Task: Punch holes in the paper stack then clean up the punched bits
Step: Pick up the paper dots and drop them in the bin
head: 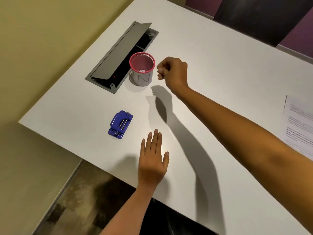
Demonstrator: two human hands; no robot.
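A blue hole punch [120, 124] lies on the white table [211, 68], left of centre. Behind it stands a pink mesh cup [142, 69] wrapped in white paper, with small white punched bits at its bottom. My right hand [172, 72] hovers just right of the cup's rim, fingers curled together; whether it pinches any bits cannot be told. My left hand [153, 160] lies flat on the table near the front edge, fingers straight, to the right of the punch. The paper stack [299, 122] sits at the table's right edge, partly cut off by the frame.
A grey cable hatch [122, 55] with its lid raised is set into the table just behind and left of the cup. The table's left edge runs diagonally beside the punch; a yellow wall and dark floor lie beyond.
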